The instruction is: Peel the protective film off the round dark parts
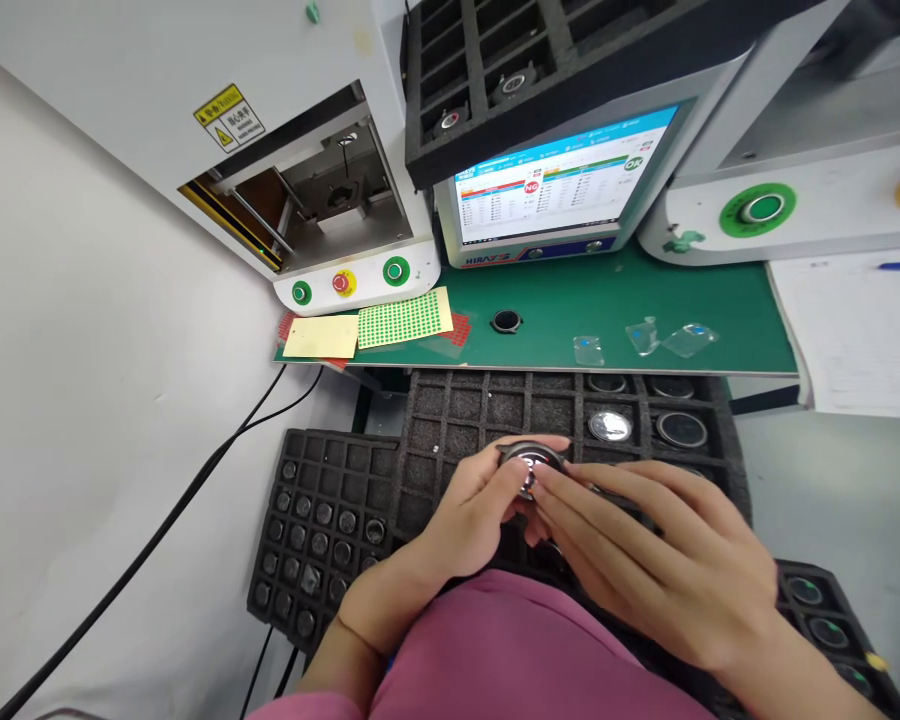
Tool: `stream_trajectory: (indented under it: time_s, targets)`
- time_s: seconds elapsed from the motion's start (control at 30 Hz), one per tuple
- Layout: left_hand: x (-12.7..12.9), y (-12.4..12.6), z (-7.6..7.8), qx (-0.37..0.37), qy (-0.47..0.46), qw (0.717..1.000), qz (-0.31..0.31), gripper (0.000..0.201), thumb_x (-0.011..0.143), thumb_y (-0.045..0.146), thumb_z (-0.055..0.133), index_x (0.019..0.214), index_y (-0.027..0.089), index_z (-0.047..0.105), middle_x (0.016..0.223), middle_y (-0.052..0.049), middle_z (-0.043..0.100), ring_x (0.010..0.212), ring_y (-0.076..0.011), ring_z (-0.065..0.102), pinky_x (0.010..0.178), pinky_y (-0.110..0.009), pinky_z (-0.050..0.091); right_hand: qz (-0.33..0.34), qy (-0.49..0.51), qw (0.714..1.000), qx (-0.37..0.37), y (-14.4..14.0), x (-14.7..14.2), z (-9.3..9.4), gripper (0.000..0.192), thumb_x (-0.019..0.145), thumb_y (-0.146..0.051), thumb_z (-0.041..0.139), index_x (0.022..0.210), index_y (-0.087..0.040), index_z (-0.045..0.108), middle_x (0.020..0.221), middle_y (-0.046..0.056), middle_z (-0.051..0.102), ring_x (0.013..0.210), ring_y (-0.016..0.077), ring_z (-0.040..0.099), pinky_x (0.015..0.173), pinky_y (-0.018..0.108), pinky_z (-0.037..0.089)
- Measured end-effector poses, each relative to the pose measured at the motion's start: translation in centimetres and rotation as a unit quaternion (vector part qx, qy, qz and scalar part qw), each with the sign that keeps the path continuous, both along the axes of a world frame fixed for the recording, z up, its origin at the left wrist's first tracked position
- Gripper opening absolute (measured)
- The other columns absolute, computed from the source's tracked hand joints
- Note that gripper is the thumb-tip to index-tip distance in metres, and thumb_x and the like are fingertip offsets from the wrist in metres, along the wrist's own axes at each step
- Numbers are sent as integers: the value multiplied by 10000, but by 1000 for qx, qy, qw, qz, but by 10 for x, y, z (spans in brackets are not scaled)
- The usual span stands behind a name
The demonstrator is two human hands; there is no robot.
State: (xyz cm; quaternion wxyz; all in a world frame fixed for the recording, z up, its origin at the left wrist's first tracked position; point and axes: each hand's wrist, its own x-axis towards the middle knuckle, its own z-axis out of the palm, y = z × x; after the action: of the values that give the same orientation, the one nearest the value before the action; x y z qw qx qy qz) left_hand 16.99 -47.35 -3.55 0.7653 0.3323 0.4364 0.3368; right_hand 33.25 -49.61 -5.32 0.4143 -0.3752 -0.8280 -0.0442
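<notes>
My left hand grips a round dark ring-shaped part with a shiny centre, held above a black foam tray. The fingers of my right hand lie stretched out, their tips touching the part's face. Both hands hover over the tray's near cells. Similar round parts sit in the tray's right-hand cells. One more round black part lies on the green mat.
A smaller black tray with several small round pieces lies at the left. Behind stand a press machine with coloured buttons, a monitor, sticker sheets, clear film pieces and cables.
</notes>
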Motion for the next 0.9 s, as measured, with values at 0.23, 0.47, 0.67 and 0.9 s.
stream_trajectory:
  time_s: [0.23,0.47,0.67,0.9]
  targets:
    - [-2,5,-16,76,-19,997,-7,697,894,546,616,1398,75,516,631,-8,607,526,-105,559,499,-207,458,-91,292,927,-218,18,-4,-14,187,913,-285,656,1086,-213,658,970,61,731,861,185,708,762,299,586]
    - [3,9,-22,170,56,983,-34,698,955,525,529,1509,124,389,720,-51,718,552,-119,646,603,-255,580,-6,451,789,-417,34,-10,-17,469,741,-641,756,815,-178,766,759,73,734,600,156,665,558,239,581]
    - [3,23,-18,213,78,974,16,333,859,369,720,1105,147,687,795,-42,746,617,-109,705,622,-189,594,14,449,831,-328,34,-2,-12,179,812,-405,784,871,-237,775,754,36,722,679,152,681,627,233,581]
    - [-2,18,-9,285,135,949,29,138,845,278,729,884,145,719,766,-38,730,572,-108,710,546,-149,555,116,365,895,-228,34,7,-5,204,868,-76,684,1002,-228,708,795,25,706,680,123,654,622,212,559]
